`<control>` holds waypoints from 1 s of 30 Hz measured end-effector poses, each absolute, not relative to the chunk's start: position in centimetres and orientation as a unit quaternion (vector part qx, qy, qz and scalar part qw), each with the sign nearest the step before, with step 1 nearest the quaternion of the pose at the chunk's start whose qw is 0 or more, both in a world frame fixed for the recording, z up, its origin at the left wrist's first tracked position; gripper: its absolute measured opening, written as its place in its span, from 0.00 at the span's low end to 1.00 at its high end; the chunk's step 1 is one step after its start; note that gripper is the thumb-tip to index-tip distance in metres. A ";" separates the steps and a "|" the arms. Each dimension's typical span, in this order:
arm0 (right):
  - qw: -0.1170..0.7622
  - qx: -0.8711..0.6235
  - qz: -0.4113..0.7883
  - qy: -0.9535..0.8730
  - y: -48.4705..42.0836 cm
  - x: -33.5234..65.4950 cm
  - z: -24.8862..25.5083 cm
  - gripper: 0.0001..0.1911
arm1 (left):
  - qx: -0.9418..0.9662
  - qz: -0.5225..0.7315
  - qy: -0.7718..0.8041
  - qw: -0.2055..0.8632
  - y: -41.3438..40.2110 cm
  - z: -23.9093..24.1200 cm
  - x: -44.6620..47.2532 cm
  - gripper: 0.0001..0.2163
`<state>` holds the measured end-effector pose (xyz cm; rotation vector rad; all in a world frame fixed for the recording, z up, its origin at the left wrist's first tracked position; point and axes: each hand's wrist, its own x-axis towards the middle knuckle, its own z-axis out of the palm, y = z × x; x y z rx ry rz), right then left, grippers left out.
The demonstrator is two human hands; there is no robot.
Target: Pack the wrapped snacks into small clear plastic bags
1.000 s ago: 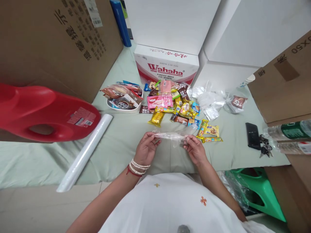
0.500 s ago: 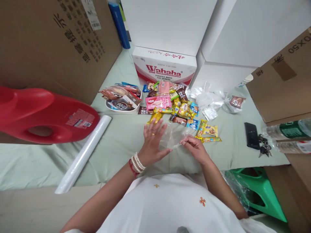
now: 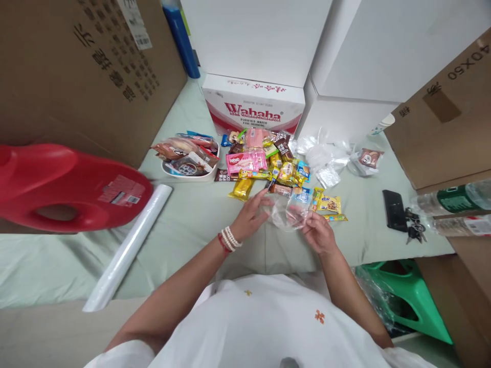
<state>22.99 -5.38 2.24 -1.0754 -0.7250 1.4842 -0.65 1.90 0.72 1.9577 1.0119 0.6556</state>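
Note:
A clear, thin plastic bag (image 3: pixel 284 213) is held up between my hands, over the front of a snack pile. My left hand (image 3: pixel 250 217), with white beads and a red band at the wrist, has its fingers bent round the bag's left edge. At the right edge, my right hand (image 3: pixel 319 234) pinches the plastic between thumb and fingers. Just behind the bag lie a blue snack packet (image 3: pixel 301 196), partly seen through it, and a yellow cookie packet (image 3: pixel 330 204). A pink nabati packet (image 3: pixel 245 162) and several other wrapped snacks are heaped farther back.
A white bowl (image 3: pixel 192 176) of packaged snacks stands left of the pile. Crumpled clear bags (image 3: pixel 328 161) and a bagged brown snack (image 3: pixel 370 158) lie right. A white roll (image 3: pixel 128 248), red jug (image 3: pixel 76 189), phone (image 3: pixel 394 210) and keys (image 3: pixel 415 227) flank the work area.
My left hand has gone from spread fingers to bent fingers at the bag's left edge. The bag has been lifted and pulled wider, and my right hand has turned with it.

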 end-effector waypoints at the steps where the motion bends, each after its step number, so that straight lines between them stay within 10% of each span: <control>1: 0.578 -0.449 0.623 -0.276 -5.2 23.1 2.4 0.10 | 0.783 0.234 0.412 0.402 1.6 0.8 -0.7 0.25; 6: 0.669 -0.415 0.603 -0.129 -4.5 24.4 2.3 0.06 | 0.888 0.100 0.285 0.346 -3.3 1.0 -3.9 0.17; 11: 0.661 -0.390 0.635 -0.086 -3.8 23.7 1.7 0.05 | 0.772 0.230 0.422 0.417 -4.3 0.8 -5.7 0.20; 18: 0.611 -0.370 0.690 -0.116 -2.7 21.3 2.7 0.05 | 0.774 0.381 0.444 0.242 -1.1 0.8 0.1 0.51; 23: 0.634 -0.371 0.669 -0.116 -3.0 21.6 3.2 0.06 | 0.754 0.514 0.407 0.041 -2.1 2.1 1.5 0.38; 27: 0.636 -0.364 0.664 -0.145 -3.0 21.1 3.0 0.08 | 0.774 0.448 0.422 0.153 -1.3 2.1 2.3 0.08; 30: 0.660 -0.403 0.611 -0.169 -3.0 21.0 3.0 0.08 | 0.698 0.480 0.444 0.293 -0.6 2.2 1.7 0.08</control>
